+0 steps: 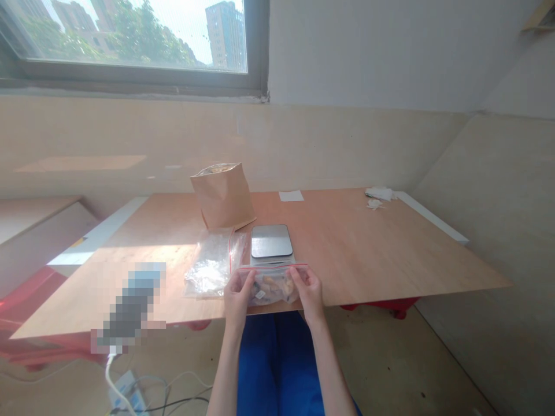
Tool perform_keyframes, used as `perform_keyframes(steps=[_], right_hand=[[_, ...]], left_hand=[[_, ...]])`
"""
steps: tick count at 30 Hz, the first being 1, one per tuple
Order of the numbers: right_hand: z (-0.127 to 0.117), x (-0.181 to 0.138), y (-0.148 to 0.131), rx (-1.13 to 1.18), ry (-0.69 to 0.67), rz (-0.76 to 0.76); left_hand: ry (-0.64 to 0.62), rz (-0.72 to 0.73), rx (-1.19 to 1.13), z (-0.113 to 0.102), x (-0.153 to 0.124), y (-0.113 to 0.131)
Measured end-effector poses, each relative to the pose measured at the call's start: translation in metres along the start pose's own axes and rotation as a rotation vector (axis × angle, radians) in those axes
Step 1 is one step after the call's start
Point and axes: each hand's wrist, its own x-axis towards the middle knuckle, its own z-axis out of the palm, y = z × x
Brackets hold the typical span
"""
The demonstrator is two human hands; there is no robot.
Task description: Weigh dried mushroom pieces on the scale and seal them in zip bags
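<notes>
— Zip bag (271, 286) first: where do we have it?

— At the near edge of the counter (390, 248), lifted between both our hands. It hangs just on the near side of the scale (272, 241) and hides part of the scale's front. Pale brown pieces sit low in it, and a red seal strip runs along its top.

— And our grip?

— Our left hand (237, 294) is clamped on the upper left corner, thumb in front and fingers behind. Our right hand (309, 287) pinches the upper right corner the same way. Each grip is closed on the bag and on nothing else.

— Which step do we judge this to be?

— Work on the seal, we think, since our fingertips sit just under the strip at both ends. We cannot tell whether the strip is pressed shut.

— What would a next move call for?

— Keeping the bag upright so the pieces stay low, and even pressure along the whole strip.

— What lies around us?

— A stack of empty clear bags (212, 266) left of the scale, and an open brown paper bag (223, 195) farther back. A white slip (291, 196) and crumpled white scraps (379, 195) lie at the far right.
</notes>
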Motion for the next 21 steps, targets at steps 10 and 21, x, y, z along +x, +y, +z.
perform_keyframes(steps=[10, 21], right_hand=[[0.0032, -0.0009, -0.0009, 0.021, -0.030, 0.026], [0.0035, -0.0037, 0.0005, 0.042, -0.019, 0.027]], left_hand=[[0.010, -0.016, -0.011, -0.0021, 0.0011, -0.0051], [0.040, 0.007, 0.021, -0.0002, -0.0010, 0.0013]])
